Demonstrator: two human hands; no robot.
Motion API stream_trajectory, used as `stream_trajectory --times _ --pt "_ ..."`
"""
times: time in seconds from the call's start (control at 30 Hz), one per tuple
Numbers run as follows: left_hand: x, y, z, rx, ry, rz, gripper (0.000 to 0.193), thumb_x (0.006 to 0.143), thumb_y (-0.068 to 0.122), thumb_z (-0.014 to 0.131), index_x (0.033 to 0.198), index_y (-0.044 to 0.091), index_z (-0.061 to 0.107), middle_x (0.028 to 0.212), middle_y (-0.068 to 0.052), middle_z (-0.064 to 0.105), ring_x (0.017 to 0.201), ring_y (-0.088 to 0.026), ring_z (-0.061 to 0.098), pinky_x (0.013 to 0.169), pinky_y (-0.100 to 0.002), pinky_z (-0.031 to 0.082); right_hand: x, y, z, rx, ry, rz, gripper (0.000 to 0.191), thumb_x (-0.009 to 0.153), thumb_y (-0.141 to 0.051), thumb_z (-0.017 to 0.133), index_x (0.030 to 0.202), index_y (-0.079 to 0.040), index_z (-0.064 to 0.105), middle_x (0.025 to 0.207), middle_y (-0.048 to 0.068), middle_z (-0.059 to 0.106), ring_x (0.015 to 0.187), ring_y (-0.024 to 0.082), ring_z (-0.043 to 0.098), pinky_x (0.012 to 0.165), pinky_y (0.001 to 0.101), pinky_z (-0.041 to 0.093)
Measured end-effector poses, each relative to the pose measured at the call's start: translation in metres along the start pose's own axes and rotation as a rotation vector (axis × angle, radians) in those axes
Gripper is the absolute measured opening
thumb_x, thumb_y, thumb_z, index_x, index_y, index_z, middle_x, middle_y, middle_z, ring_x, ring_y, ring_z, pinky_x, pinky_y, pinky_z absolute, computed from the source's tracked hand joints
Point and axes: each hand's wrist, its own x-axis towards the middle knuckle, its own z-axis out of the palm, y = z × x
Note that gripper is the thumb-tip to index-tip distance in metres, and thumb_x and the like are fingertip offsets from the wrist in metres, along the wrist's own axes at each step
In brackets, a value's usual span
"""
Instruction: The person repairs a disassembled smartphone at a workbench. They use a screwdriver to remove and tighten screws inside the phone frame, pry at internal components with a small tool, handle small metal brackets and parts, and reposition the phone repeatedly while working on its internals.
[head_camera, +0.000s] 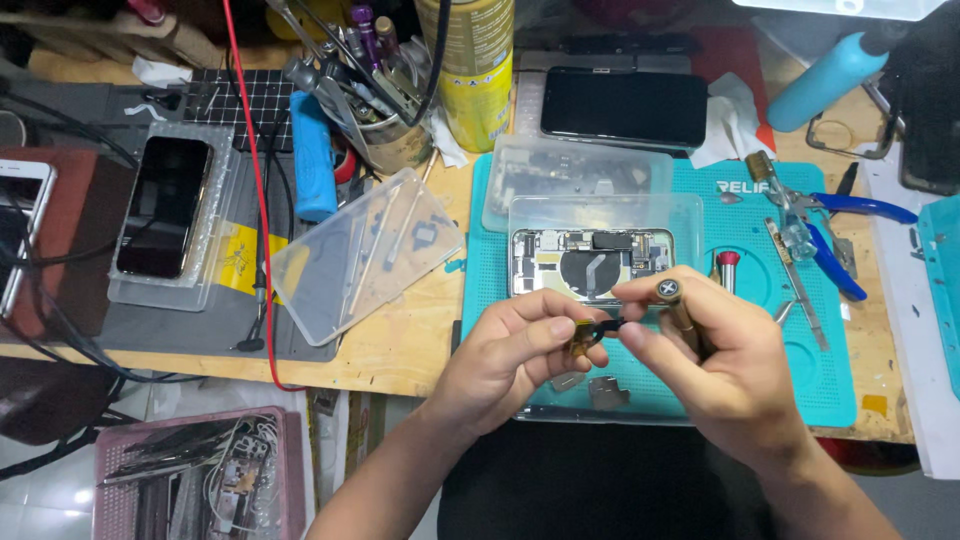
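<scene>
While both forearms reach up from below, the left hand (515, 355) and right hand (715, 350) meet just in front of the opened phone (590, 262), fingertips pinched together on a small black-and-gold flex part (590, 333); the right also clasps a screwdriver (675, 300).

Blue-handled pliers (845, 215) on teal mat (830, 380) — yellow spray can (478, 70), tool cup (390, 140), pink basket (200, 475) below table edge.
</scene>
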Motion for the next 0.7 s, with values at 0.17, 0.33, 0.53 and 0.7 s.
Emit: stream_trajectory --times 0.17,0.33,0.53,0.7 --pt "0.0 0.003 0.006 0.069 -0.006 0.012 0.024 0.102 0.012 0.063 0.122 -0.003 0.063 0.115 -0.014 0.069 0.104 -0.021 0.07 0.095 -0.033 0.056 -0.001 0.002 0.001 0.063 0.022 0.111 0.016 0.085 -0.002 0.077 0.1 0.002 0.075 0.06 -0.01 0.039 0.055 0.0 0.031 0.049 0.021 0.026" --pt "0.0 0.002 0.021 0.537 0.023 0.172 0.029 0.094 0.004 0.073 0.121 -0.001 0.064 0.115 -0.011 0.071 0.107 -0.014 0.068 0.097 -0.029 0.056 -0.004 0.009 -0.005 0.064 0.048 0.157 0.023 0.081 -0.001 0.079 0.103 0.003 0.076 0.06 -0.01 0.039 0.055 0.0 0.033 0.05 0.0192 0.03" --pt "0.028 0.009 0.026 0.655 0.024 0.299 0.022 0.097 0.001 0.073 0.118 -0.003 0.068 0.109 -0.008 0.072 0.101 -0.011 0.069 0.09 -0.024 0.056 0.006 0.004 -0.02 0.119 0.164 0.09 0.028 0.083 0.004 0.076 0.111 0.004 0.071 0.094 0.003 0.074 0.076 0.001 0.061 0.068 0.0164 0.049" --pt "0.062 0.023 0.022 0.461 -0.019 0.277 0.017 0.096 -0.002 0.073 0.11 -0.003 0.063 0.103 -0.008 0.071 0.097 -0.011 0.071 0.087 -0.024 0.06 0.016 -0.007 -0.038 -0.059 0.262 0.036 0.026 0.084 0.006 0.074 0.11 0.005 0.068 0.093 0.001 0.073 0.084 0.002 0.068 0.079 0.0194 0.056"
